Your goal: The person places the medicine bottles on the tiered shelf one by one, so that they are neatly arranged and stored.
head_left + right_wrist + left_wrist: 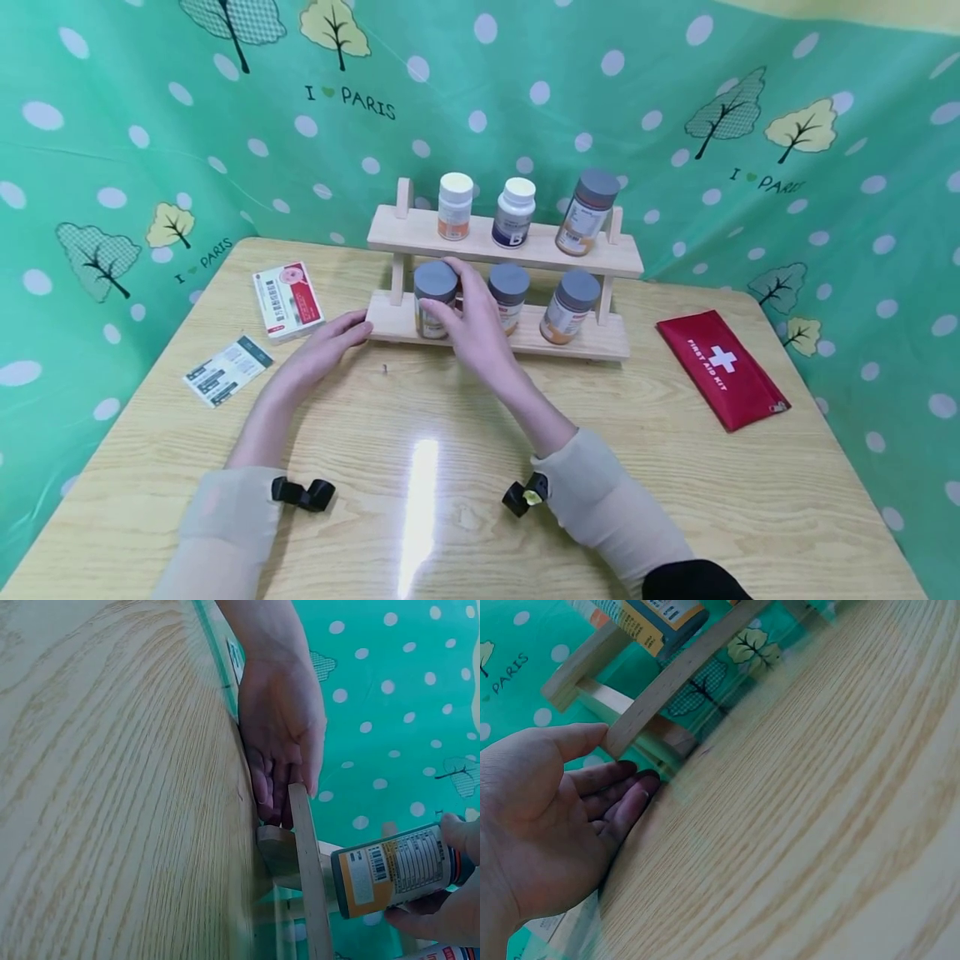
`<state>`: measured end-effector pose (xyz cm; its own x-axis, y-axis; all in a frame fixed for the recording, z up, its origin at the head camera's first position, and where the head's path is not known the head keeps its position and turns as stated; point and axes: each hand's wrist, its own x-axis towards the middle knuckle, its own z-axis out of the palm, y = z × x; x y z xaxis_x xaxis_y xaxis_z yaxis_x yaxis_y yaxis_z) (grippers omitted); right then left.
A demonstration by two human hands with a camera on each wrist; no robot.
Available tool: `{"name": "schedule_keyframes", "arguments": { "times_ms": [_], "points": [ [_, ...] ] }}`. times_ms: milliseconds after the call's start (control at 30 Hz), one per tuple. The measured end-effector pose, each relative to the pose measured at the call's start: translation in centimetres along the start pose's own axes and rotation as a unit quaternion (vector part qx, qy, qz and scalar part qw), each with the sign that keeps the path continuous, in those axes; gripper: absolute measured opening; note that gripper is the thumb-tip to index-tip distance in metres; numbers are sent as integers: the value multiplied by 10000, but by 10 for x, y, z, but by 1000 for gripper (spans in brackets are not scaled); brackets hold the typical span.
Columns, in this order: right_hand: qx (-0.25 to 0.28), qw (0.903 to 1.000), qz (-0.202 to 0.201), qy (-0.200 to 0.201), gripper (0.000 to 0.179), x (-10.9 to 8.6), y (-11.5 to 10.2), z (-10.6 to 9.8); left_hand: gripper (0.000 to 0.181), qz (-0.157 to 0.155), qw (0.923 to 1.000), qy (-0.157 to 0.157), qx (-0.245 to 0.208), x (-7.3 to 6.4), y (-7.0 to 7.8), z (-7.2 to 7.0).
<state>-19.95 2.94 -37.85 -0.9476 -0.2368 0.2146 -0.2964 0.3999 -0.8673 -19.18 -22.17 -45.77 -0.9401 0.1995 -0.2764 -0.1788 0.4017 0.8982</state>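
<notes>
A two-tier wooden rack (393, 321) stands at the back of the table. My right hand (480, 321) grips a grey-capped supplement bottle (431, 321) at the left of the lower tier, thumb on the near side and fingers round the cap. Its orange-and-white label shows in the right wrist view, with the bottle's base close to the board. My left hand (330, 346) holds the left end of the lower board; in the left wrist view the thumb meets the board's corner and the other fingers curl below. Two more grey-capped bottles, a middle one (509, 292) and a right one (570, 307), share that tier.
On the upper tier stand two white-capped bottles (455, 207) and a taller grey-capped one (587, 212). A medicine box (288, 302) and a blister pack (228, 371) lie at left on the table. A red first aid pouch (722, 371) lies at right. A green curtain (480, 83) hangs behind.
</notes>
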Motion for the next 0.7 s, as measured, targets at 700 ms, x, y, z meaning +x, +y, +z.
{"name": "schedule_keyframes", "arguments": {
  "times_ms": [700],
  "points": [
    [-470, 9984, 288, 97, 65, 8, 0, 6, 72, -19, 10000, 3, -67, 2, -1, 0]
  ]
}}
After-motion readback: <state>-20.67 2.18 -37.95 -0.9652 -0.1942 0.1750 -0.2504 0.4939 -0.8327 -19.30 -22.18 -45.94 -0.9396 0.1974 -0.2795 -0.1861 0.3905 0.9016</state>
